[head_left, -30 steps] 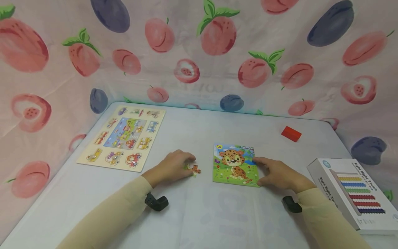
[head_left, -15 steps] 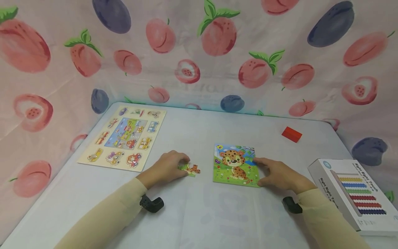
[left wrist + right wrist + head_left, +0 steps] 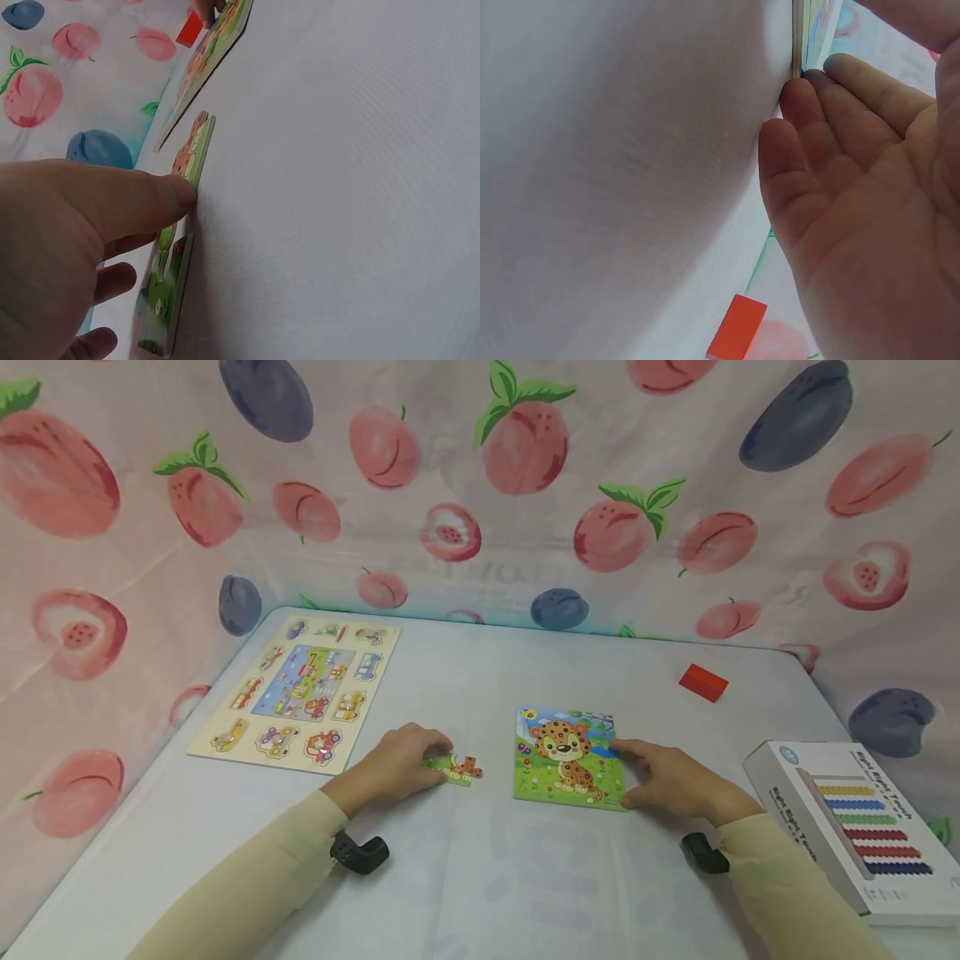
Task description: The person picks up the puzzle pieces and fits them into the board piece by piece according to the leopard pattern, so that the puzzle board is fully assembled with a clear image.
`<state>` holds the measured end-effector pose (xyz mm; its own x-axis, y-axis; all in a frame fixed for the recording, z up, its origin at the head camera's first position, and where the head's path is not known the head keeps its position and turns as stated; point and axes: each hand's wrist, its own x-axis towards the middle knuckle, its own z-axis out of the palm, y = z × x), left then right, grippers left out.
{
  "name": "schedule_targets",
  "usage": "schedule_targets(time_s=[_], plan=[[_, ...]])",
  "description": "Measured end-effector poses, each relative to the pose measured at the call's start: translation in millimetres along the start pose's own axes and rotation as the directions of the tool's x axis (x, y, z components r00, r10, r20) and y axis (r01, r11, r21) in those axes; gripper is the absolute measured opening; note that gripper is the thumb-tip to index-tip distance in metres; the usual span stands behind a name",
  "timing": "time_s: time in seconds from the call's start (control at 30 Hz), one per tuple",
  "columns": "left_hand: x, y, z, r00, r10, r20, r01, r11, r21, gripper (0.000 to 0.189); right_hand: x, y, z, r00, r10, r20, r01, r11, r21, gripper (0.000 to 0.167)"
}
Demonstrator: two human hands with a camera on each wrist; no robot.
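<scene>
Left of centre on the table, my left hand (image 3: 397, 764) pinches a small leopard-print puzzle piece (image 3: 467, 767) between thumb and fingertips. The left wrist view shows the thumb (image 3: 180, 191) against the near edge of this piece, its spotted end (image 3: 196, 146) sticking out. A second, green piece (image 3: 163, 307) lies beside it, under the hand. My right hand (image 3: 678, 777) touches the right edge of a square leopard picture puzzle (image 3: 566, 760), index finger high and thumb low. In the right wrist view, its extended fingers (image 3: 802, 112) meet the board's edge.
A wooden vehicle peg puzzle (image 3: 303, 693) lies at the back left. Towards the back right is a red block (image 3: 703, 683). A white box (image 3: 862, 827) with coloured bars printed on it stands by my right forearm. Fruit-patterned cloth (image 3: 480, 485) hangs behind the table.
My left hand has slid a little to the left, and more of the small puzzle pieces shows beyond its fingertips. The right hand and the leopard puzzle have stayed in place.
</scene>
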<state>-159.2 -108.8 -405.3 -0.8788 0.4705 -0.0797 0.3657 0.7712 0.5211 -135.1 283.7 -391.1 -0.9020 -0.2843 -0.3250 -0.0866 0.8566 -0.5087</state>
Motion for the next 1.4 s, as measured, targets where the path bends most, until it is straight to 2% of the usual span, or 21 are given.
schedule_targets(time_s=[0.17, 0.37, 0.67, 0.83, 1.0, 1.17, 1.4], plan=[[0.9, 0.2, -0.1, 1.0, 0.019, 0.006, -0.019, 1.0, 0.018, 0.037, 0.1, -0.6, -1.4, 1.0, 0.008, 0.004, -0.008, 1.0, -0.002, 0.085], [3.2, -1.3, 1.2, 0.998, 0.068, -0.014, -0.067, 0.995, 0.067, 0.034, -0.2, -0.1, -1.4, 1.0, 0.013, 0.007, -0.013, 1.0, 0.0, 0.085], [4.8, 1.4, -4.0, 0.996, 0.089, -0.025, -0.087, 0.992, 0.089, 0.034, 0.0, 0.1, 0.8, 1.0, 0.02, 0.001, -0.02, 1.0, 0.005, 0.084], [7.0, 8.6, -8.0, 0.991, 0.126, -0.033, -0.122, 0.986, 0.112, 0.034, -0.8, -0.4, 0.2, 1.0, 0.008, -0.001, -0.008, 1.0, 0.002, 0.085], [15.2, 20.8, -7.6, 0.986, 0.164, -0.036, -0.157, 0.977, 0.146, 0.033, -0.5, 0.3, -0.4, 1.0, 0.016, 0.002, -0.016, 1.0, 0.004, 0.084], [23.5, 33.6, -5.9, 0.979, 0.204, -0.019, -0.199, 0.969, 0.146, 0.032, 0.7, 0.9, -0.7, 1.0, 0.016, 0.004, -0.016, 1.0, 0.002, 0.086], [30.9, 42.8, 0.7, 0.97, 0.243, 0.017, -0.243, 0.961, 0.133, 0.034, 0.4, -1.3, -1.1, 1.0, 0.014, 0.008, -0.014, 1.0, 0.002, 0.087]])
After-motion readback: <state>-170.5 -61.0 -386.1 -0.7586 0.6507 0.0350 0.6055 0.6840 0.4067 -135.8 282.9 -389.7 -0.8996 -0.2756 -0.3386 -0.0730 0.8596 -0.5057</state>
